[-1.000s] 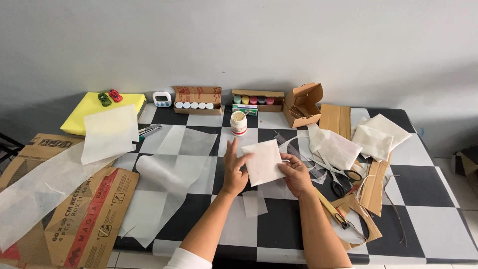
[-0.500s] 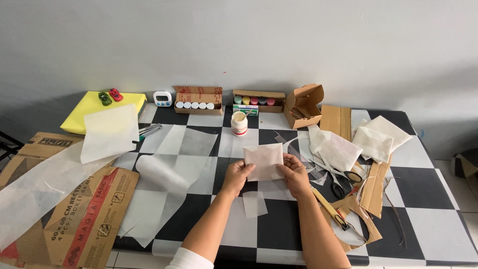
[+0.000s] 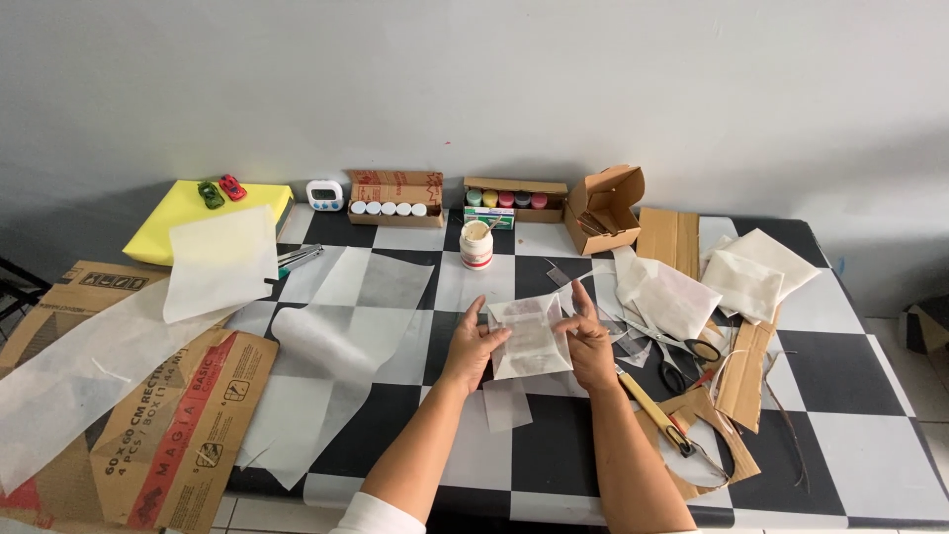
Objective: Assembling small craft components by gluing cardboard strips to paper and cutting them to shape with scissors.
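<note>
Checkered counter [image 3: 850, 415], black and white, fills the frame from left to right. Flattened cardboard box [image 3: 148, 415], lower left, overhangs the counter edge under a long translucent paper sheet [image 3: 89, 366]. Yellow board [image 3: 173, 222], upper left, carries two small toy cars [image 3: 219, 190]. Cardboard tray of paint pots [image 3: 395, 203] and a second tray of coloured pots [image 3: 514, 198], upper centre; open small carton [image 3: 605, 208] just right of them. White glue jar [image 3: 476, 244], centre, above the hands. Scissors [image 3: 682, 361] and cardboard strips [image 3: 741, 376], right of centre. Small translucent paper piece [image 3: 529, 336], centre of frame, raised just above the counter between both hands. Left hand [image 3: 473, 344]: grip pinched on the paper's left edge. Right hand [image 3: 590, 341]: thumb and lower fingers on the right edge, index finger raised free. Judged: the paper folds best held taut and level, edges matched before any crease is pressed, with light fingertip pressure since thin tissue tears easily.
</note>
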